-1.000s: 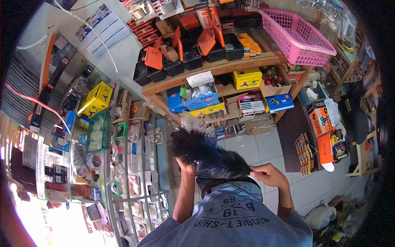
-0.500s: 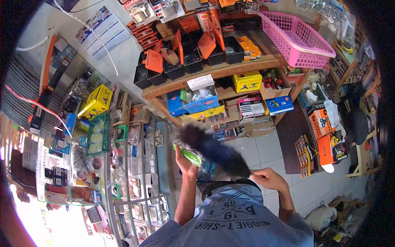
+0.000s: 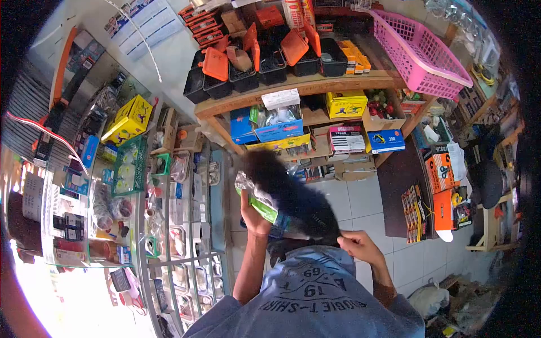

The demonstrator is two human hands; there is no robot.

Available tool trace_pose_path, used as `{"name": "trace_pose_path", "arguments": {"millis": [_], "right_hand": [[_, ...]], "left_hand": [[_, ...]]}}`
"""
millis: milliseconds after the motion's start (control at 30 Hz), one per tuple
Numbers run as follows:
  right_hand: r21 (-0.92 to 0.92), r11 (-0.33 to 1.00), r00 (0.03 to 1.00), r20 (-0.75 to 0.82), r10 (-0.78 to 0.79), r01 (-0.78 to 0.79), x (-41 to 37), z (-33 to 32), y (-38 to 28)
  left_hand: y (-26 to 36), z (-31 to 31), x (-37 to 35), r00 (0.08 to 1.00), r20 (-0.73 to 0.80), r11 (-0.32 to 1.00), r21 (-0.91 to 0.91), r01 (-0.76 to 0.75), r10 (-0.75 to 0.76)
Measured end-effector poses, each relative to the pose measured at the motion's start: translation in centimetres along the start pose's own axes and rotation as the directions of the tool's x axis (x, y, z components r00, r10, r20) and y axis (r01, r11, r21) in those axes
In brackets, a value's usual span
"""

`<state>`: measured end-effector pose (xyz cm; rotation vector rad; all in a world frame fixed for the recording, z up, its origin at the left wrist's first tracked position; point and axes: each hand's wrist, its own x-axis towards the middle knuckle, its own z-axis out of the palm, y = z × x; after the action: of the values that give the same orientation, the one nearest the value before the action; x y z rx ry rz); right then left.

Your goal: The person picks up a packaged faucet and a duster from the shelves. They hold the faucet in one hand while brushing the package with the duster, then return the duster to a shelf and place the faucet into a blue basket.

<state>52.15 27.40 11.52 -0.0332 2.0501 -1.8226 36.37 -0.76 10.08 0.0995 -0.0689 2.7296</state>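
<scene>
My left hand [image 3: 255, 218] is wrapped round a clear plastic packet with a green label [image 3: 262, 209], held up in front of my body. A dark, fluffy feather duster [image 3: 296, 200], smeared by motion, runs from beside the packet down towards my right hand [image 3: 360, 247]. The fingers of that hand are closed round the duster's near end at waist height. The duster's far, bushy end overlaps the top of the packet in this view.
A glass display case [image 3: 186, 262] with packed goods stands on the left. Ahead, a wooden shelf [image 3: 315, 85] bears black bins with orange lids and a pink basket [image 3: 420, 56], with boxes below. On the right is a dark brown surface [image 3: 394, 197] with orange packs.
The view has shifted slightly. The duster's bushy end has moved a little down and left, and more of the packet's clear top shows. Both hands keep their hold.
</scene>
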Motion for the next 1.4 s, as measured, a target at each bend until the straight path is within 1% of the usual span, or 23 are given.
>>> {"name": "trace_pose_path", "arguments": {"millis": [33, 100, 200, 233, 300, 367, 400, 433, 500, 633, 667, 767, 833, 867, 900, 967, 1000, 1033, 1100, 1233, 1300, 1367, 1400], "right_hand": [[0.08, 0.993, 0.997, -0.002, 0.083, -0.082, -0.1, -0.5, 0.1], [0.159, 0.973, 0.986, -0.002, 0.169, -0.166, 0.1, -0.7, -0.3], [0.075, 0.991, 0.989, -0.094, 0.116, -0.11, 0.6, -0.3, -1.5], [0.067, 0.993, 0.995, -0.014, 0.098, -0.097, 0.5, -0.4, -1.5], [0.055, 0.995, 0.994, 0.071, 0.085, -0.089, 0.5, -0.8, -1.2], [0.169, 0.97, 0.983, 0.083, 0.162, -0.174, 0.6, -0.8, -0.2], [0.165, 0.97, 0.983, 0.085, 0.165, -0.177, 0.6, -0.6, -0.8], [0.137, 0.974, 0.982, 0.081, 0.172, -0.182, 0.8, -0.1, -1.9], [0.104, 0.977, 0.98, 0.077, 0.181, -0.188, 1.0, 0.1, -3.2], [0.174, 0.956, 0.969, 0.122, 0.217, -0.236, 1.1, 0.0, -3.9], [0.231, 0.926, 0.954, 0.079, 0.289, -0.299, 1.0, 0.0, -3.9], [0.197, 0.931, 0.95, 0.125, 0.286, -0.307, 1.3, 0.8, -3.8], [0.159, 0.929, 0.939, 0.146, 0.313, -0.334, 1.3, 1.2, -4.4], [0.166, 0.941, 0.953, 0.12, 0.278, -0.295, 1.2, 1.3, -4.0], [0.173, 0.951, 0.966, 0.094, 0.242, -0.255, 1.2, 1.3, -3.7], [0.217, 0.939, 0.963, 0.081, 0.255, -0.267, 0.9, 1.7, -3.8], [0.26, 0.926, 0.962, 0.066, 0.266, -0.274, 0.8, 1.7, -4.0], [0.26, 0.926, 0.962, 0.066, 0.266, -0.274, 0.7, 1.6, -4.2], [0.18, 0.926, 0.934, 0.199, 0.295, -0.331, 0.4, 1.4, -4.7], [0.196, 0.959, 0.976, 0.119, 0.184, -0.205, 0.0, 0.8, -5.1], [0.282, 0.937, 0.968, -0.076, 0.238, -0.208, 0.1, 0.5, -6.3], [0.245, 0.947, 0.965, -0.105, 0.24, -0.209, 0.5, 0.0, -5.0], [0.093, 0.982, 0.981, -0.089, 0.171, -0.163, 0.4, 0.0, -4.5]], "left_hand": [[-0.8, 0.5, -0.1, 0.946, -0.296, 0.983, 0.159, -0.088, 0.132], [-0.9, -0.5, -0.3, 0.937, -0.329, 0.945, 0.327, -0.002, 0.115], [-0.7, -1.5, -0.5, 0.968, -0.24, 0.973, 0.231, -0.017, 0.074], [-1.0, -1.0, -0.3, 0.889, -0.428, 0.967, 0.25, -0.056, 0.162], [-2.4, 0.6, 0.1, 0.818, -0.547, 0.96, 0.28, -0.022, 0.179], [-0.1, -3.8, -1.2, 0.989, -0.144, 0.988, 0.142, 0.055, -0.034], [0.3, -5.7, -1.1, 0.989, 0.066, 0.985, 0.124, 0.122, -0.131], [-0.6, -4.0, -0.9, 0.99, 0.067, 0.986, 0.121, 0.119, -0.128], [-2.4, -0.9, -0.8, 0.962, -0.271, 0.944, 0.321, 0.074, 0.016], [-2.3, -1.8, -1.2, 0.934, -0.356, 0.947, 0.308, 0.093, 0.024], [-1.1, -4.6, -1.7, 0.987, -0.16, 0.967, 0.249, 0.062, -0.022], [-0.5, -5.8, -1.8, 0.995, -0.024, 0.976, 0.19, 0.103, -0.1], [-2.4, -2.4, -1.7, 0.86, -0.492, 0.945, 0.324, 0.036, 0.136], [-1.7, -4.1, -2.2, 0.936, -0.34, 0.933, 0.358, 0.043, 0.088], [-1.2, -5.2, -2.0, 0.936, -0.341, 0.933, 0.357, 0.043, 0.087], [-0.6, -6.4, -1.7, 0.998, -0.053, 0.989, 0.144, 0.029, -0.022], [-1.0, -5.4, -1.8, 0.984, -0.175, 0.966, 0.26, 0.007, 0.04], [-0.9, -5.4, -1.8, 0.984, -0.175, 0.966, 0.26, 0.007, 0.04], [-0.7, -5.5, -1.9, 0.891, -0.439, 0.93, 0.362, 0.061, 0.113], [-0.6, -4.1, -1.6, 0.948, -0.28, 0.89, 0.456, -0.005, 0.149], [-1.7, -1.2, -1.6, 0.978, -0.189, 0.911, 0.413, -0.001, 0.087], [-1.9, -0.3, -1.5, 0.982, -0.165, 0.878, 0.478, 0.001, 0.089], [-0.7, -2.8, -1.9, 0.964, -0.241, 0.838, 0.545, 0.04, 0.111]]}}
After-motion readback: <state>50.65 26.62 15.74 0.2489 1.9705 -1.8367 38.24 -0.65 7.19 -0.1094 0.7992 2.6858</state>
